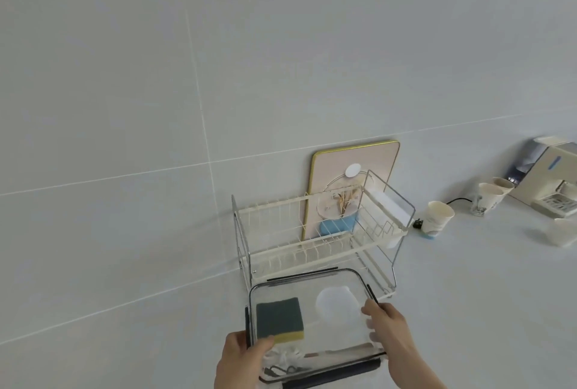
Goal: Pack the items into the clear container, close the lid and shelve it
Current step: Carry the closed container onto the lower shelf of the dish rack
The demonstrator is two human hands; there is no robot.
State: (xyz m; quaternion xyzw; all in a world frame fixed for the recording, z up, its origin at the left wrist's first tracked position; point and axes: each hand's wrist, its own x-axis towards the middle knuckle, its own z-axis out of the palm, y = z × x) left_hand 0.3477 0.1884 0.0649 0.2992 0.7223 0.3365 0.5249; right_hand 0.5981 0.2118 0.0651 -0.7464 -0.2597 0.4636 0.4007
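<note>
Already packed and lidded, the clear rectangular plastic container (312, 320) with a green-yellow sponge (279, 320) is gripped by both hands, left (243, 360) and right (390, 329), before the white wire rack (312, 232); shelving remains.

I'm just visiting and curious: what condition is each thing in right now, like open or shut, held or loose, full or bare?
Clear container: lid on, held from both sides in front of the rack.
Sponge: inside the container.
White round item: inside the container.
Left hand: gripping the container's left edge.
Right hand: gripping its right edge.
Dish rack: upper tier bare.
Paper cup: upright on the counter.
</note>
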